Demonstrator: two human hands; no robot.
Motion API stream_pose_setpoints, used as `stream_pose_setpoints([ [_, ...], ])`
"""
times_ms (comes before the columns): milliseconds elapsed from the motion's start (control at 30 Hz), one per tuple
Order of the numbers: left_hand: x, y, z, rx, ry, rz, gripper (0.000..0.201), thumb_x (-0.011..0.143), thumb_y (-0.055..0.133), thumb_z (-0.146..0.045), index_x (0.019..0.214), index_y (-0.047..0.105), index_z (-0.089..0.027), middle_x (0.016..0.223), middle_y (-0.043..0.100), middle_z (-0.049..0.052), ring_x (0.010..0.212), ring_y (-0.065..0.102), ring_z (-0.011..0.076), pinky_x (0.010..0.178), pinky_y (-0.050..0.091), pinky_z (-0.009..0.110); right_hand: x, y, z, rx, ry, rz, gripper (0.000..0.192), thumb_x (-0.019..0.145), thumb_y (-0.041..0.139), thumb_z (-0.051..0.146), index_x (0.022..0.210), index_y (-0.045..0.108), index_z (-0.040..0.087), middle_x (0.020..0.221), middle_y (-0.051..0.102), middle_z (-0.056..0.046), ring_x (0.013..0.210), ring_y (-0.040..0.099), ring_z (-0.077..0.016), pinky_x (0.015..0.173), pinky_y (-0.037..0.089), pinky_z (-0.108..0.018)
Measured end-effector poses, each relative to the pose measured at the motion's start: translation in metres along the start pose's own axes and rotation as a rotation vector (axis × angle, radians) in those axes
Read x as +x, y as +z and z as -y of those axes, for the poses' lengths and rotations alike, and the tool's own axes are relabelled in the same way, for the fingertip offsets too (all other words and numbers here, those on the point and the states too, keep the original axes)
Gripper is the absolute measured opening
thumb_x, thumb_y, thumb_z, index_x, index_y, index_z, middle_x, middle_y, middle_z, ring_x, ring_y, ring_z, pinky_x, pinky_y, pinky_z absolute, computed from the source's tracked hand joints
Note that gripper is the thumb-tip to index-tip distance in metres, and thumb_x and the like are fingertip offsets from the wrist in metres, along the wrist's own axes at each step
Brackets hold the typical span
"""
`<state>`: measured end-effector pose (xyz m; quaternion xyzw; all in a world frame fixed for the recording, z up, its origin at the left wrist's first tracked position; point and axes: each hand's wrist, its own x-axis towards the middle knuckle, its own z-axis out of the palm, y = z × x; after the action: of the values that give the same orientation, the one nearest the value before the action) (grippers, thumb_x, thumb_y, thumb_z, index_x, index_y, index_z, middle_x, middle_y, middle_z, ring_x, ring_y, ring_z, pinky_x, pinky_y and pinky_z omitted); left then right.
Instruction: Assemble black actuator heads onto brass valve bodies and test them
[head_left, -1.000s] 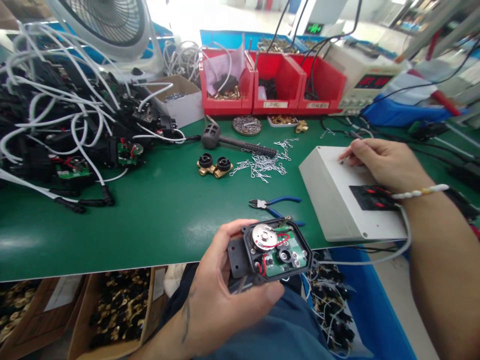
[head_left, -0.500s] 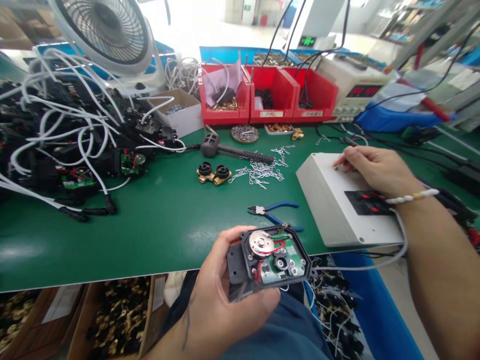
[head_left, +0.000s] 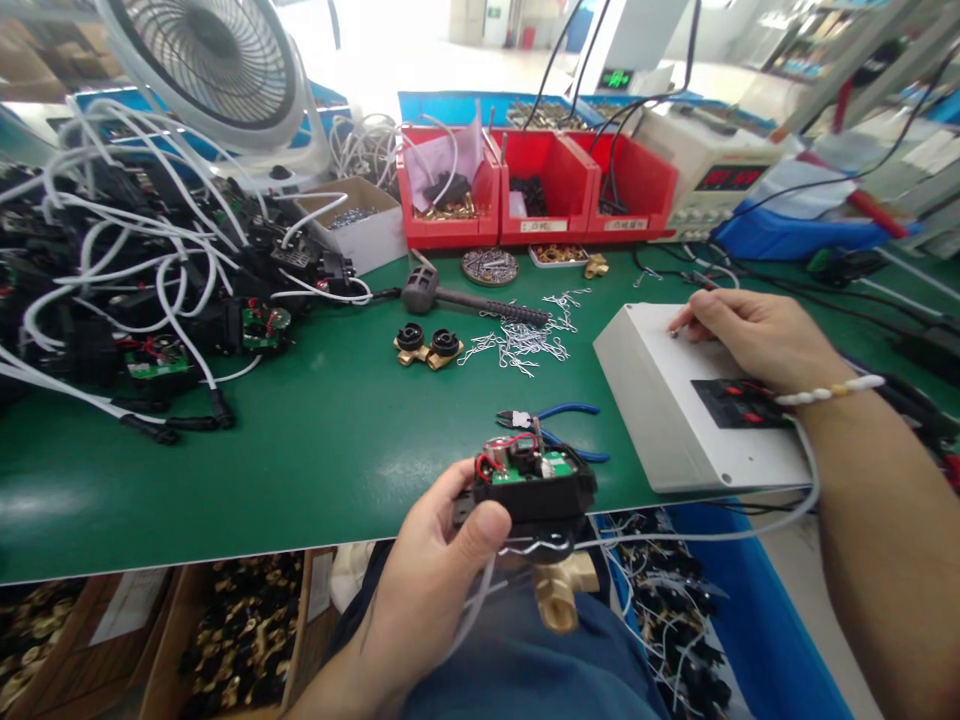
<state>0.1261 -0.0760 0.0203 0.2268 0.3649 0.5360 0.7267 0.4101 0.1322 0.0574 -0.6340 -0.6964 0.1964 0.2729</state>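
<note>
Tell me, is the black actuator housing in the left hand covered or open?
Open. The black actuator housing in the left hand has no lid; its green circuit board and red wires show on top.

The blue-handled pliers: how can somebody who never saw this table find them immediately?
On the green table, look just beyond the left hand and left of the white box. The pliers lie flat there, the only blue-handled tool.

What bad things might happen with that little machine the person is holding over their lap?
The left hand alone grips the open black unit off the table edge, so it might slip and fall. Its bare circuit board and red wires could get bumped. The white cable hanging toward the grey box might snag.
</note>
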Motion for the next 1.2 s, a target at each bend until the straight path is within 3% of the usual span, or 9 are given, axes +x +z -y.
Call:
stream_pose_setpoints([
  [133, 0.0058, -0.0035, 0.0015, -0.036, -0.013, -0.059, 0.062, 0.079, 0.073, -0.059, 0.118, 0.067, -0.011, 0.101, 0.074, 0.015, 0.09, 0.073, 0.029, 0.079, 0.06, 0.038, -0.0007, -0.0004, 0.0009, 0.001, 0.014, 0.002, 0.091, 0.049, 0.047, 0.103, 0.073, 0.067, 0.017, 0.069, 0.06, -0.006, 0.067, 0.053, -0.0168, 0.068, 0.039, -0.03],
  [267, 0.0043, -0.0049, -0.0006, -0.034, -0.024, -0.103, 0.054, 0.081, 0.072, -0.057, 0.112, 0.07, -0.013, 0.098, 0.075, 0.012, 0.085, 0.073, 0.0242, 0.078, 0.06, 0.034, -0.0009, 0.0005, 0.0003, 0.0, 0.011, -0.005, 0.091, 0.049, 0.047, 0.103, 0.072, 0.067, 0.017, 0.069, 0.06, -0.006, 0.066, 0.052, -0.0162, 0.067, 0.037, -0.03],
  [533, 0.0058, -0.0056, 0.0017, -0.03, -0.012, -0.097, 0.051, 0.081, 0.073, -0.055, 0.11, 0.071, -0.013, 0.098, 0.075, 0.011, 0.084, 0.074, 0.0232, 0.078, 0.06, 0.032, 0.0007, 0.0008, -0.0057, 0.015, -0.013, -0.014, 0.087, 0.053, 0.048, 0.101, 0.072, 0.067, 0.018, 0.069, 0.06, -0.006, 0.066, 0.053, -0.0165, 0.067, 0.039, -0.03],
  [700, 0.0071, -0.0034, 0.0012, -0.055, -0.013, -0.079, 0.057, 0.081, 0.073, -0.056, 0.117, 0.069, -0.012, 0.099, 0.075, 0.013, 0.089, 0.073, 0.0269, 0.078, 0.06, 0.037, 0.0007, 0.0008, -0.006, 0.024, -0.028, -0.016, 0.085, 0.056, 0.049, 0.1, 0.072, 0.067, 0.018, 0.069, 0.06, -0.006, 0.066, 0.053, -0.0167, 0.065, 0.039, -0.03],
  [867, 0.0067, -0.0049, 0.0022, -0.032, -0.01, -0.128, 0.054, 0.079, 0.074, -0.057, 0.108, 0.071, -0.011, 0.091, 0.076, 0.011, 0.081, 0.074, 0.0232, 0.076, 0.059, 0.032, 0.0003, 0.0017, -0.0057, 0.034, -0.027, -0.027, 0.084, 0.055, 0.05, 0.1, 0.071, 0.067, 0.019, 0.068, 0.06, -0.006, 0.066, 0.054, -0.0168, 0.066, 0.041, -0.031],
  [1067, 0.0063, -0.0043, 0.0008, -0.071, -0.016, -0.106, 0.054, 0.079, 0.075, -0.055, 0.113, 0.069, -0.013, 0.1, 0.075, 0.011, 0.084, 0.073, 0.0228, 0.078, 0.059, 0.032, -0.0003, 0.0016, -0.0043, 0.036, -0.029, -0.03, 0.084, 0.054, 0.051, 0.099, 0.07, 0.067, 0.019, 0.067, 0.06, -0.006, 0.065, 0.053, -0.0162, 0.065, 0.04, -0.03],
  [1200, 0.0076, -0.003, 0.0001, -0.106, 0.048, -0.113, 0.047, 0.083, 0.076, -0.043, 0.12, 0.065, -0.016, 0.112, 0.073, 0.011, 0.094, 0.073, 0.0228, 0.085, 0.058, 0.032, -0.0002, 0.0012, -0.0048, 0.035, -0.029, -0.023, 0.085, 0.055, 0.051, 0.099, 0.071, 0.067, 0.018, 0.067, 0.06, -0.007, 0.065, 0.054, -0.0163, 0.065, 0.04, -0.03],
])
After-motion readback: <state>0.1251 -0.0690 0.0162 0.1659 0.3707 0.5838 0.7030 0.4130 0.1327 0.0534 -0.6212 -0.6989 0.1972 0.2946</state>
